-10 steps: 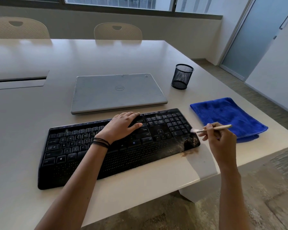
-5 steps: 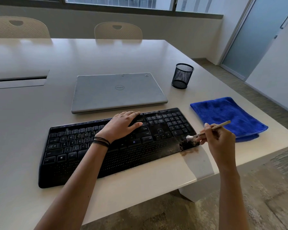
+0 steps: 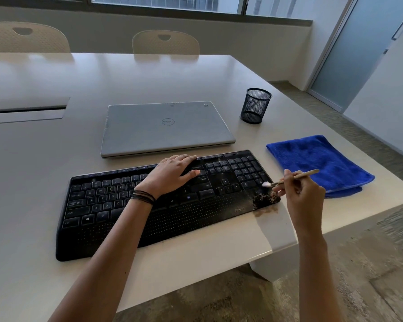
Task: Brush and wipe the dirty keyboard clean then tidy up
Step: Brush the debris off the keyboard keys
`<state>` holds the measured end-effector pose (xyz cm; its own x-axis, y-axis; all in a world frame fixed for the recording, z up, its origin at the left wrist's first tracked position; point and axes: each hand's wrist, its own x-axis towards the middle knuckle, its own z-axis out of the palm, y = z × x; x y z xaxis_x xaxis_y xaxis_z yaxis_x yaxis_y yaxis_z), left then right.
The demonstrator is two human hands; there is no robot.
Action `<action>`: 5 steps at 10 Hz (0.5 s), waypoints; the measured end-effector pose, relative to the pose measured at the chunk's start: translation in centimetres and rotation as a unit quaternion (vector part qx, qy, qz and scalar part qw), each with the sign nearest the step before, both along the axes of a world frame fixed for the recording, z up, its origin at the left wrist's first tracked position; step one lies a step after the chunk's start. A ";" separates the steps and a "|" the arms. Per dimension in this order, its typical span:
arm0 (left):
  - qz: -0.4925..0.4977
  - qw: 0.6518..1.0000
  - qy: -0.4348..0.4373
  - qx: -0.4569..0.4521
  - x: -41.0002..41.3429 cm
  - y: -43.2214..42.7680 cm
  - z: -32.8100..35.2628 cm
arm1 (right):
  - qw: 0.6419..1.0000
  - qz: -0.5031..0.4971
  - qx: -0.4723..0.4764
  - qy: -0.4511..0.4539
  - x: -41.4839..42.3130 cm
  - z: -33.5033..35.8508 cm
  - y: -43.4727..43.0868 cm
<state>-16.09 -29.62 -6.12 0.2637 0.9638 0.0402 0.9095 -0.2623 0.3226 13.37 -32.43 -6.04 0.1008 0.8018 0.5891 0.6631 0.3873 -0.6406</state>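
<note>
1. A second ago the brush (image 3: 296,175) tip hung at the numpad's right edge. Half a second ago it dipped into the crumbs (image 3: 263,197), and now it is lifted again to the numpad's lower right corner, just above that pile.
2. I read this as repeated short strokes herding dirt to the front right corner of the keyboard (image 3: 184,219). Some has already spilled onto the table (image 3: 196,77) beside it, so brushing looks well along and wiping has not begun.
3. The right hand (image 3: 305,194) pinches the brush handle. The left hand (image 3: 172,173) lies flat on the middle keys with its fingers straight (steadying, as before).
4. The keyboard lies along the table's near edge, with the cloth (image 3: 316,161) folded to its right, untouched.
5. The mesh cup (image 3: 255,105) stands behind. Nothing shows above its rim, and its inside is too dark to judge.
</note>
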 end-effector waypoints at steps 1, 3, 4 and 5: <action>0.000 1.000 -0.001 -0.001 0.0 0.0 0.0 | 0.999 0.039 -0.025 0.010 -0.1 0.0 0.0; 0.000 1.000 0.000 -0.002 0.0 -0.1 0.1 | 0.999 0.018 0.007 0.026 -0.8 -0.2 -0.3; 0.000 1.000 0.001 -0.002 0.0 0.0 0.0 | 0.998 0.052 -0.012 0.028 -1.1 -0.2 -0.5; 0.001 1.000 0.000 -0.003 0.0 -0.1 0.0 | 0.996 0.072 -0.016 0.056 -1.2 0.2 -0.8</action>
